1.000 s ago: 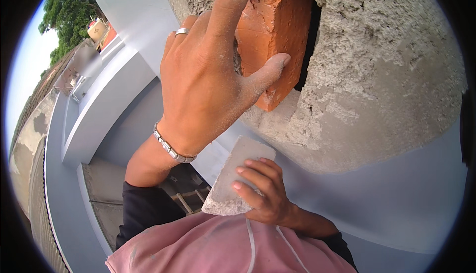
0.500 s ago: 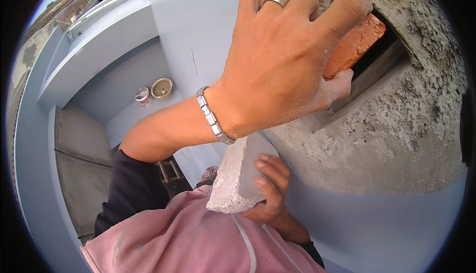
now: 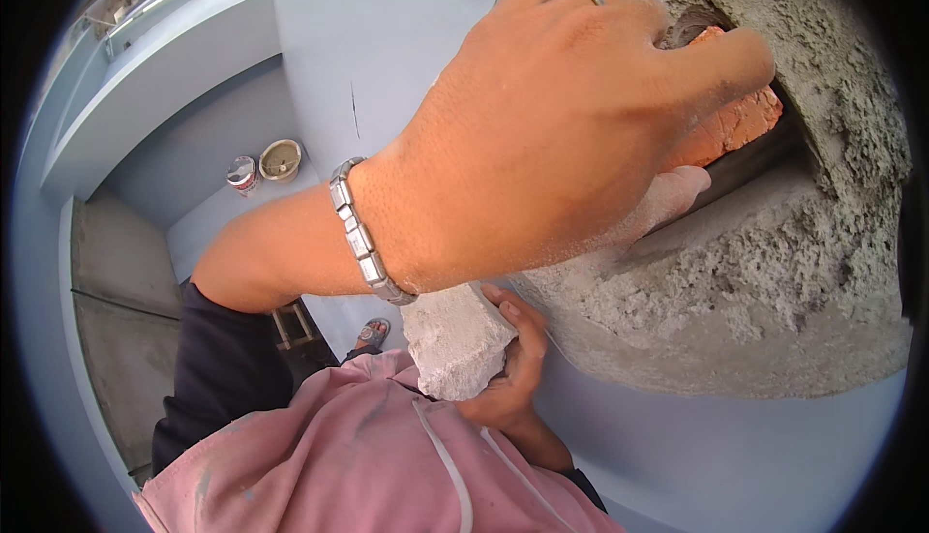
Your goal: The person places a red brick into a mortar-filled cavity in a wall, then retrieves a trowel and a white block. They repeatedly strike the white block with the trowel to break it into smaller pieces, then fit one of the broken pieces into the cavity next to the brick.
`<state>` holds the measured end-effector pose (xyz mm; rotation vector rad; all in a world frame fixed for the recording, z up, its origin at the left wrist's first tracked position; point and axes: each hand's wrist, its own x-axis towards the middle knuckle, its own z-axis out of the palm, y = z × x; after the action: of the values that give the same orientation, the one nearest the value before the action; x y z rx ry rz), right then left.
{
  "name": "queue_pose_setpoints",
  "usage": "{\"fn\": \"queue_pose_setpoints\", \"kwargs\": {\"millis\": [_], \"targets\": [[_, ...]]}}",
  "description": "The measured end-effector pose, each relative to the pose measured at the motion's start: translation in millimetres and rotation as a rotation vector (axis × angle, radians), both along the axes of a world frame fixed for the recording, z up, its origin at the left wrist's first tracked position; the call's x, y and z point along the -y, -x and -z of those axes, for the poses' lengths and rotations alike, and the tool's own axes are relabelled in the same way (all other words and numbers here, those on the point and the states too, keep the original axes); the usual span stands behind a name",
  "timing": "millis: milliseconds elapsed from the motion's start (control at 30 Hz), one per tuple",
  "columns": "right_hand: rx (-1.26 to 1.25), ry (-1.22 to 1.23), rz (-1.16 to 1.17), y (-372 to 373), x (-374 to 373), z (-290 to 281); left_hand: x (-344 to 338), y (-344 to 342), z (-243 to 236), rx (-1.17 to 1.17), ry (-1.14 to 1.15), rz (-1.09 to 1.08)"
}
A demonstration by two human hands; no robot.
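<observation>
Stretched across from the left, my left hand (image 3: pixel 552 136) wears a ring and a metal bracelet. Its thumb and fingers are closed round a broken piece of red brick (image 3: pixel 737 128), which sits partly inside a dark slot (image 3: pixel 774 163) in the rough mortared wall (image 3: pixel 774 262). My hand hides part of the brick. Lower down, close to my pink shirt, my right hand (image 3: pixel 518 368) grips a pale, rough-faced chunk of masonry (image 3: pixel 457 341) from its right side. The chunk's upper end lies behind my left wrist.
Smooth blue-grey wall (image 3: pixel 387 39) borders the mortared patch. Below on the left, a bowl of greyish stuff (image 3: pixel 281 161) and a small bucket (image 3: pixel 243 175) stand on a ledge. My sandalled foot (image 3: pixel 374 332) shows beside a wooden frame (image 3: pixel 292 325), possibly a ladder.
My left hand and the brick now appear farther right and slightly lower, at the slot. The chunk in my right hand has turned, showing more of its rough face. The view has shifted too.
</observation>
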<state>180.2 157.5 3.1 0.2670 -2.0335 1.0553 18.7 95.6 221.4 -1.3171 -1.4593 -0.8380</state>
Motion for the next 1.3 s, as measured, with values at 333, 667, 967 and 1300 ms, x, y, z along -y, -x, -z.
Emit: {"fn": "queue_pose_setpoints", "kwargs": {"millis": [333,667,967,1300], "targets": [[0.059,0.089,-0.001,-2,2,4,11,34,3,0.019,-0.062,0.237],[0.066,0.164,-0.059,-5,7,10,34,48,139,0.753,-0.238,0.177],[0.146,0.283,-0.071,-6,5,43,64,12,252,1.45,0.012,0.336],[0.065,-0.036,-0.186,15,-3,114,100,-70,378,2.747,-0.646,1.167]]}}
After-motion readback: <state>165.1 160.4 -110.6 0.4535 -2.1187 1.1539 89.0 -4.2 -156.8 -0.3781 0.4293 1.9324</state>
